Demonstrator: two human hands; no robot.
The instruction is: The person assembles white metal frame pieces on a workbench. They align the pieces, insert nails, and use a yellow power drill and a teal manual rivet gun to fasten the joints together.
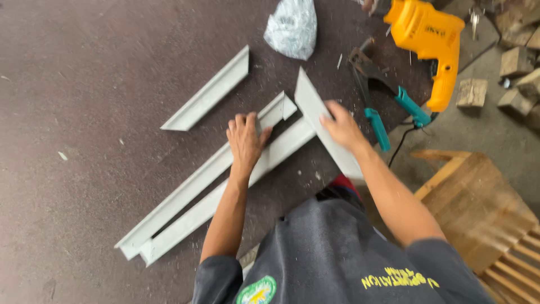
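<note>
My left hand [246, 141] lies flat on two long pale grey moulding strips [191, 197] that run side by side from lower left to upper right on the dark board [84, 84]. My right hand [341, 126] presses on a shorter mitred strip [315, 112] that stands at an angle to the long strips, its cut end close to theirs. A further short strip [209, 93] rests apart, up and to the left of my left hand.
A yellow electric drill [430, 42] lies at the board's top right, with teal-handled pliers [388, 104] beside it. A crumpled clear plastic bag [292, 25] sits at the top. Wood blocks [506, 67] and a slatted wooden piece [484, 208] are on the right.
</note>
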